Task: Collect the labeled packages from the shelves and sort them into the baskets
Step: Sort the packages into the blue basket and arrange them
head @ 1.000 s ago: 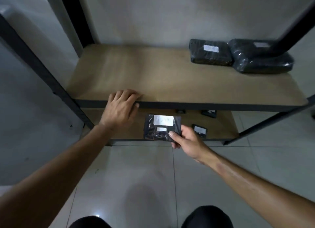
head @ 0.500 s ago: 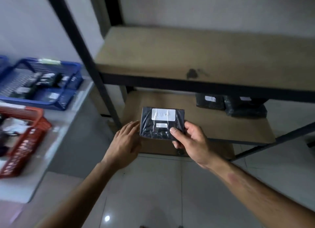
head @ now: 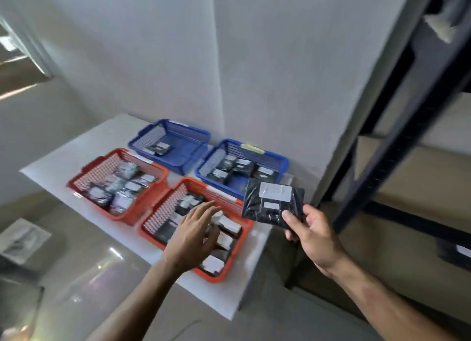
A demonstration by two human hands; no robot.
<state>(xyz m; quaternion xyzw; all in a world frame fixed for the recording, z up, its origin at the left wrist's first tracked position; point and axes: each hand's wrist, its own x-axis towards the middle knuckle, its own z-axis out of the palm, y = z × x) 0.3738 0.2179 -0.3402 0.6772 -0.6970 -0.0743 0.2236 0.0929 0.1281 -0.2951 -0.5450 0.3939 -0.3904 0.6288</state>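
My right hand (head: 313,235) pinches a flat black package with white labels (head: 272,203) by its lower corner and holds it in the air beside the baskets. My left hand (head: 193,235) hovers with its fingers spread over the near red basket (head: 239,251), which holds several labeled packages. A second red basket (head: 76,185) stands to its left, also with several packages. Behind them stand two blue baskets: the far left one (head: 198,137) with one or two packages, the right one (head: 281,162) with several.
All the baskets stand on a low white table (head: 84,142) against a grey wall. A dark metal shelf post (head: 397,126) and wooden shelf boards (head: 418,172) rise at the right. Glossy tiled floor lies below the table.
The view has swung left from the shelves to the baskets. My right hand has carried the package along with it. My left hand has moved from beside the package to above the near red basket.
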